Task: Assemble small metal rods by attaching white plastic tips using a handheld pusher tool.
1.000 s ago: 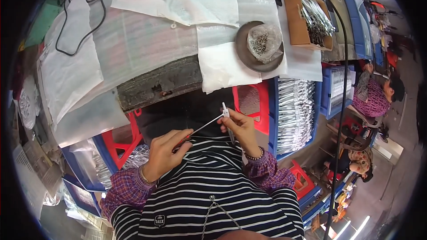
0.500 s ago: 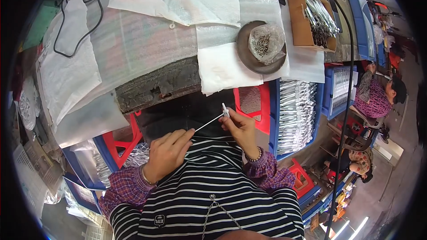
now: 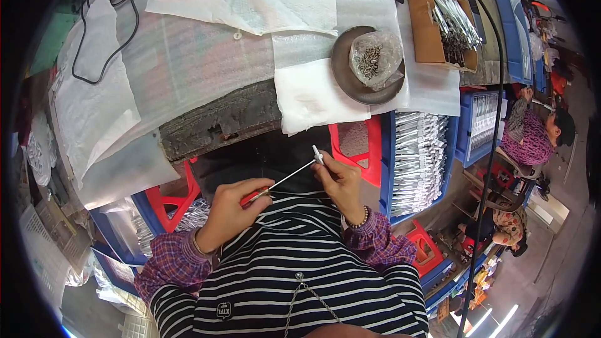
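Closed around the red handle of a screwdriver [image 3: 254,196] is my left hand [image 3: 226,215], in front of my striped top. The screwdriver's thin metal shaft slants up and right to a small white-and-grey part [image 3: 318,154]. My right hand [image 3: 341,183] pinches that part between thumb and fingers, with the shaft's tip at its lower side. The exact kind of part is too small to tell, and the right fingers cover some of it. Both hands are held in the air just off the bench's front edge.
A dark round dish [image 3: 345,78] with a plastic bag of small screws [image 3: 369,61] stands on the covered bench [image 3: 206,62]. To my right are a blue bin [image 3: 387,169] of silver-white parts and a cardboard box [image 3: 427,37]. Red stools [image 3: 369,169] flank me. A co-worker [image 3: 529,138] sits at far right.
My left hand has turned and its fingers have shifted, so the red screwdriver handle now shows. My right hand and the white part stay in nearly the same place.
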### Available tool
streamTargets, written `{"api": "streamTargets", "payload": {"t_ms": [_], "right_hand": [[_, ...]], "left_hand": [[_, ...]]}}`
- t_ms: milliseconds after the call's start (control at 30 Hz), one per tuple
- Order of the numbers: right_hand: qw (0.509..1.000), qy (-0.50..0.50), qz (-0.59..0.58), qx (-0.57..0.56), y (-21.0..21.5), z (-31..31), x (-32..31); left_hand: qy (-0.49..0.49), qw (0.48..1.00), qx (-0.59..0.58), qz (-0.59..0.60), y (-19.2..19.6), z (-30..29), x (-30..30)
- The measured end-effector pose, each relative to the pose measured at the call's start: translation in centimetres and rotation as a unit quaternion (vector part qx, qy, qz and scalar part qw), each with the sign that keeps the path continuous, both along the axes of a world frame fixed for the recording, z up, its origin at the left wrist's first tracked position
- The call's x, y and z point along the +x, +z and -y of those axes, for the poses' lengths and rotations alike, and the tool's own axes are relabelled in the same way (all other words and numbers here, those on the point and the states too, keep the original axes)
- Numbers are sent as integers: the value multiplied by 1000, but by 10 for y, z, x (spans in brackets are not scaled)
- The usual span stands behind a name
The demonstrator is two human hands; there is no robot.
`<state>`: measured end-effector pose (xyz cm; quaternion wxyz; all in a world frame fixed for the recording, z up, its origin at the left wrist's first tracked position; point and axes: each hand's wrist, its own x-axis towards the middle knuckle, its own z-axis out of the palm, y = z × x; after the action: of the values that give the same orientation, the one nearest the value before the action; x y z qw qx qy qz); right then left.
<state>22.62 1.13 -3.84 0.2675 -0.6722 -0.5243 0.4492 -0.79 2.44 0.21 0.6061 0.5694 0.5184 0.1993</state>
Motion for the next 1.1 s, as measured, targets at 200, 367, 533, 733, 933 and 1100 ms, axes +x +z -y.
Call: {"api": "streamTargets", "payload": {"t_ms": [200,367,533,733,933,1100], "right_hand": [[1000,10,17,11,-1,0,0],[999,27,36,26,2,-2,-3],[998,29,32,52,-8,-1,-3],[997,30,35,63,-9,-2,-3],[996,34,44,65,-9,-4,-2],[997,27,31,71,-9,-6,-3]], "left_hand": [[99,889,-409,179,-6,-16,-8],[130,733,-599,294,-15,-20,-15],[89,838,-496,210,-10,-16,-7],[65,923,-363,111,-10,-9,-1],[38,990,-126,47,-18,0,5],[6,999,-51,-16,-11,-4,5]]}}
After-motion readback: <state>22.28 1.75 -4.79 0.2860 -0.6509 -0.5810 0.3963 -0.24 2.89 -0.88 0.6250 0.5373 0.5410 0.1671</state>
